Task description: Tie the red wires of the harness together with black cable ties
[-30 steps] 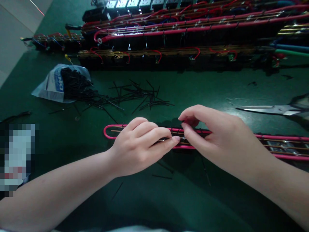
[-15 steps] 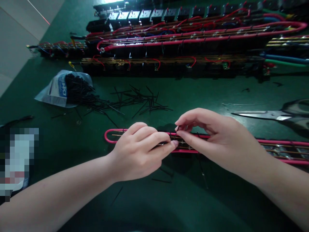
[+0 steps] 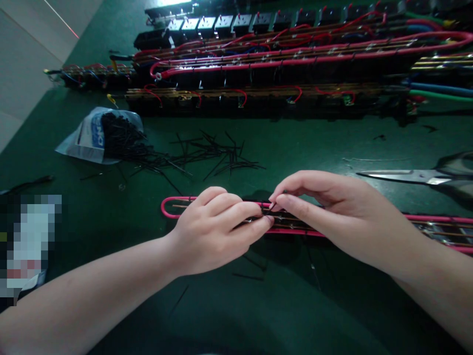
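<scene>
A long strip with brass bars, edged by a looped red cable (image 3: pixel 164 207), lies across the table under both hands. My right hand (image 3: pixel 328 209) pinches a thin black cable tie (image 3: pixel 272 208) between thumb and index finger, just above the strip. Beside it, my left hand (image 3: pixel 218 229) lies over the strip with its fingers closed at the tie's lower part. The left fingertips meet the tie at the strip; how firmly they hold it is hard to see. Part of the strip is hidden beneath the hands.
An open plastic bag (image 3: pixel 86 140) spills black cable ties (image 3: pixel 229 153) behind my left hand. Scissors (image 3: pixel 414 175) lie at the right. Several wired socket strips (image 3: pixel 258 96) line the back. A few loose ties (image 3: pixel 247 276) lie in front.
My right hand has shifted slightly right and down, with the cable tie now slanting from its fingertips toward the left fingers. My left hand has barely moved.
</scene>
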The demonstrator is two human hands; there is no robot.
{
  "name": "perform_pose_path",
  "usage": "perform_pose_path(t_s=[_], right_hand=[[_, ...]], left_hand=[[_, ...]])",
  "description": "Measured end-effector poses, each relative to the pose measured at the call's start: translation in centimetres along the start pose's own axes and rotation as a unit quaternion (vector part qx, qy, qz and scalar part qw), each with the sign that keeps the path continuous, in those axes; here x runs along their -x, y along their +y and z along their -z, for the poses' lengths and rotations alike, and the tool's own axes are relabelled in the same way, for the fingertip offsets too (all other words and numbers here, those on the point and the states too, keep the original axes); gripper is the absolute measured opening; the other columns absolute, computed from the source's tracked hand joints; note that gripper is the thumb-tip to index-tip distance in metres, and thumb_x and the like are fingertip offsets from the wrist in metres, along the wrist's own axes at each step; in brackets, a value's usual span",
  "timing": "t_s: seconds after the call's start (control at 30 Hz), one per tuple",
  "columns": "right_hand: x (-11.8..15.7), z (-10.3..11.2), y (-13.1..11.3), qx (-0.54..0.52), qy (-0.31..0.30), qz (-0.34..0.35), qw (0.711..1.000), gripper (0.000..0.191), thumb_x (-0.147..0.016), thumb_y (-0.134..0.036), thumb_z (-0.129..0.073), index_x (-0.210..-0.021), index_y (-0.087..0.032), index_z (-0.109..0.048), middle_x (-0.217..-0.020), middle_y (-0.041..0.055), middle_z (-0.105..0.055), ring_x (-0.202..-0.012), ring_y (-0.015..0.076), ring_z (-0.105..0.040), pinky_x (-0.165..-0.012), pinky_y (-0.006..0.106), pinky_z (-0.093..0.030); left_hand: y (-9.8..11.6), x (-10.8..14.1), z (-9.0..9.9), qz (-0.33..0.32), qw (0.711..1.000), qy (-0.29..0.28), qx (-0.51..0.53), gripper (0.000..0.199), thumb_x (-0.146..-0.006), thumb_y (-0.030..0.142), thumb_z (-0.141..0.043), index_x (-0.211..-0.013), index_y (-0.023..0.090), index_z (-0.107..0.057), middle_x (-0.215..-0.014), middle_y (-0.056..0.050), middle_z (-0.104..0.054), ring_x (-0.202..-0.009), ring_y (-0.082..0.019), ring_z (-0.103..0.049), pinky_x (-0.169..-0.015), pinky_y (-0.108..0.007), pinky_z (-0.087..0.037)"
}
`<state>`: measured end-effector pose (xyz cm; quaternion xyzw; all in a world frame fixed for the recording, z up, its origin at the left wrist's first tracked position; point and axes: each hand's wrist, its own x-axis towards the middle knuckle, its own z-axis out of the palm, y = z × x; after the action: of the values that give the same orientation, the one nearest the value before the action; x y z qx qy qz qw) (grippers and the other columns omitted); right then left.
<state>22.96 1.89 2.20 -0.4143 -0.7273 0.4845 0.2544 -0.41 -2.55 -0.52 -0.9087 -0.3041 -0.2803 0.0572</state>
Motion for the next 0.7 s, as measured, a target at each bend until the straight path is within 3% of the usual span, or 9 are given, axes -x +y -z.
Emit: perform_pose_path(t_s=[0.27,0.57,0.7], right_hand=[[-0.20,0.00,-0.15,0.043,0.012,0.040,0.998,0.018,-0.095,-0.036,-0.069,-0.085,-0.024,-0.077,-0.079,0.0007,-0.076,-0.070,0.0159,-0.068,-0.061,0.026,-0.051],[-0.10,0.18,-0.37,0.024,0.000,0.021,0.999,0.024,-0.095,-0.044,-0.072,-0.084,-0.023,-0.077,-0.080,0.0012,-0.075,-0.071,0.0150,-0.068,-0.063,0.026,-0.052],[-0.03,0.08,-0.15,0.004,0.028,0.006,1.000,0.027,-0.090,-0.052,-0.077,-0.085,-0.025,-0.076,-0.077,-0.0007,-0.075,-0.068,0.0155,-0.067,-0.060,0.027,-0.053]], left_hand=[[0.01,-0.07,0.06,0.003,1.000,0.001,0.005,0.015,-0.096,0.014,-0.069,-0.110,0.019,-0.073,-0.105,-0.001,-0.081,-0.088,-0.017,-0.068,-0.079,-0.035,-0.051],[0.09,-0.24,0.49,-0.012,1.000,-0.012,-0.002,0.021,-0.102,0.018,-0.062,-0.120,0.018,-0.072,-0.115,-0.001,-0.082,-0.099,-0.017,-0.071,-0.087,-0.033,-0.051],[0.12,-0.05,0.54,-0.021,0.999,-0.026,-0.009,0.026,-0.099,0.016,-0.065,-0.125,0.016,-0.071,-0.118,-0.003,-0.081,-0.103,-0.018,-0.070,-0.090,-0.034,-0.050]])
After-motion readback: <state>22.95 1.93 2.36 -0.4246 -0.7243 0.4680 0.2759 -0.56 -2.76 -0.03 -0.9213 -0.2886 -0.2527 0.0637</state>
